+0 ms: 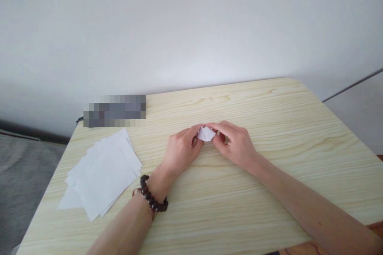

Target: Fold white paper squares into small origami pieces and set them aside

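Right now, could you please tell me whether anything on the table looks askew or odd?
The white paper sheets left of the left hand lie askew, corners jutting at different angles. Behind them, a pixelated patch obscures whatever lies there.

Pale wood table (215, 207), white wall (191, 28)

the folded paper (207, 134) in my grip is white with a faint lilac cast. the sheets (104, 175) are plain white too. my table (191, 215) is pale cream, streaked with yellowish wood grain. my beaded bracelet (147, 195) is dark brown, nearly black. i see a pale grey-white wall (191, 28), a mottled grey surface (26, 171) and a blurred object (118, 111) in dark greys.
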A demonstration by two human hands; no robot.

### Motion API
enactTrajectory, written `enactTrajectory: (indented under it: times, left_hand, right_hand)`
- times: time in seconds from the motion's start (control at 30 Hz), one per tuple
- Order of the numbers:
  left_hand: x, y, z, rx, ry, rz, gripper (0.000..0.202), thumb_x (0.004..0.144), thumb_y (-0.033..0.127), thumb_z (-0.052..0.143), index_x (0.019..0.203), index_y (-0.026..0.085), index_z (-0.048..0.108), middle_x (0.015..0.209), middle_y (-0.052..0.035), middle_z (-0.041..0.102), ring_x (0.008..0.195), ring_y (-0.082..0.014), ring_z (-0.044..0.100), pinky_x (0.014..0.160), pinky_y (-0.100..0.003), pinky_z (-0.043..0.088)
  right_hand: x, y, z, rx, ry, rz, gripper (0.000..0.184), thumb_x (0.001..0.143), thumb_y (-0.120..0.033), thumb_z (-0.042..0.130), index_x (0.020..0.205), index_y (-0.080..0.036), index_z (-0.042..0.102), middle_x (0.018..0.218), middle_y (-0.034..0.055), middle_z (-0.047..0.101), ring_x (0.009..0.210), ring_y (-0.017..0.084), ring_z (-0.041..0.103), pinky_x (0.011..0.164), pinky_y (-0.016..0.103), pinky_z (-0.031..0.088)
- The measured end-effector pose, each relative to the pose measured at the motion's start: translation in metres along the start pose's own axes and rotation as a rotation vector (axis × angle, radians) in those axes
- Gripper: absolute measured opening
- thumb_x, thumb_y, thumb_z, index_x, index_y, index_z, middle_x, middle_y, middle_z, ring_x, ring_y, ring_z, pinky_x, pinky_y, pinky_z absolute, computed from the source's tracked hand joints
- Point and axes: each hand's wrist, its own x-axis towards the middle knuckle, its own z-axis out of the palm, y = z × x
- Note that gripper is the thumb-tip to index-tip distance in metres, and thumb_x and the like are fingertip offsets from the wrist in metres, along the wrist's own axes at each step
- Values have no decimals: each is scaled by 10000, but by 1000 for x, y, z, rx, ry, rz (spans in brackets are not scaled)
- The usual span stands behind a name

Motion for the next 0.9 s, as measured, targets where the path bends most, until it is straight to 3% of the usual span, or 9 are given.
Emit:
enactTrajectory:
  times: [0.17,0.4,0.53,0.7,0.9]
  left_hand:
    - [-1,3,0,47,41,-75,348,819,165,523,1137,149,664,808,-51,731,628,-136,616,606,-225,436]
    - [1,10,-3,103,32,-158,235,831,262,542,965,152,701,653,-26,689,520,-122,558,545,-228,378]
    - [1,6,-4,-108,12,-157,254,822,259,555,1012,161,690,646,-7,686,493,-95,516,524,-204,373]
    - [3,2,-8,-460,-94,-221,372,842,299,549,1175,144,604,709,-16,717,429,-66,447,451,-178,348]
    - [5,7,-7,-527,-30,-309,295,807,264,562,1067,137,616,634,0,685,425,-58,432,432,-161,347]
  right_hand:
    - [0,-1,1,-43,17,15,235,826,-122,515,1003,-197,651,828,16,710,565,101,569,608,233,463]
    - [-1,-3,3,-82,42,-12,96,813,-147,545,862,-201,607,687,-15,687,545,101,600,550,214,427]
    - [-1,-3,2,-73,76,-43,105,811,-130,527,852,-203,589,629,-29,660,524,96,600,526,200,421]
    - [0,-2,1,-41,127,-28,123,804,-119,530,883,-202,576,629,-40,643,433,65,502,455,178,377]
    - [0,-1,0,23,114,-116,172,820,-68,503,854,-205,600,630,-34,568,488,75,471,472,192,349]
